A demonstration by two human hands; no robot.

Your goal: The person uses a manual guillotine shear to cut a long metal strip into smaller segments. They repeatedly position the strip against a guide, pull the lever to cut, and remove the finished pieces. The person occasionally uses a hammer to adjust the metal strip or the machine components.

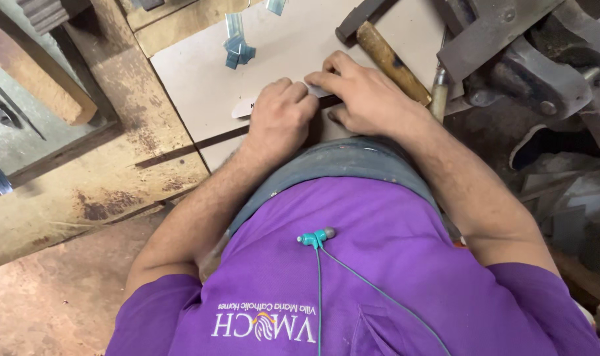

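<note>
A thin white strip [247, 107] is lying on a pale board [201, 86] on the workbench. The strip is being pressed down by both hands. The left hand [280, 118] is curled almost into a fist, and its knuckles are set on the middle of the strip. The right hand [362, 95] is laid flat just beside it, with the fingers stretched out along the strip and the fingertips [313, 84] pushed down on it. Only the rounded left end of the strip can be seen; the rest is hidden under the hands.

It looks as if the strip has already been put in its place on the board and is now being held there. Whether it is being marked, cut or stuck cannot be told, because no mark or cut line can be seen under the hands.

A hammer [385, 56] with a wooden handle is lying just behind the right hand and is not being touched. A few small blue bits [237, 49] are lying farther back on the board, well apart from the hands. A heavy metal vise [531, 72] is seen at the right.
</note>
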